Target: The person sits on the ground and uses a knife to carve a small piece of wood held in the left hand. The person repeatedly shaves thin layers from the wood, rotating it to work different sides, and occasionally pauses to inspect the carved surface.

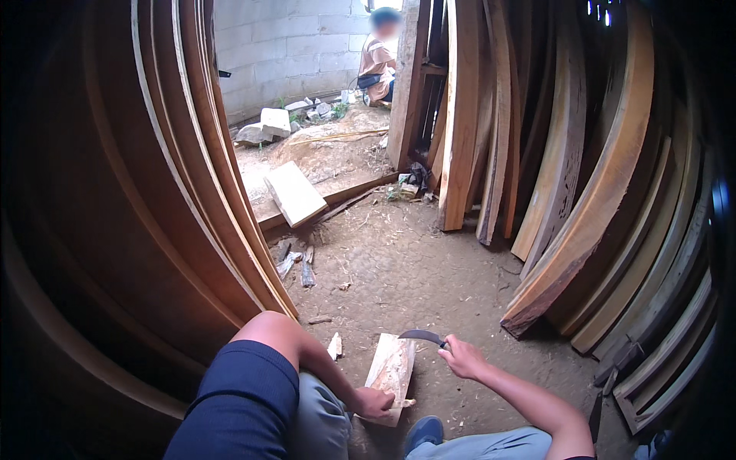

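A short pale board (389, 364) lies on the dirt floor in front of me, its far end pointing away. My left hand (376, 402) is closed at the board's near end, around a small stick of wood (407, 403) whose tip sticks out to the right. In my right hand (462, 359) is the dark handle of a sickle-like curved knife. Its curved blade (420, 335) points left and passes over the board's far right corner; whether it touches the wood I cannot tell. A wood chip (335, 346) lies left of the board.
Tall planks lean on the left (172, 153) and on the right (583, 207). A pale wood block (295, 193) rests across the doorway sill (360, 192). Outside, a person (377, 61) crouches by a block wall (291, 46), near white stones (275, 121). My shoe (424, 432) is close to the board.
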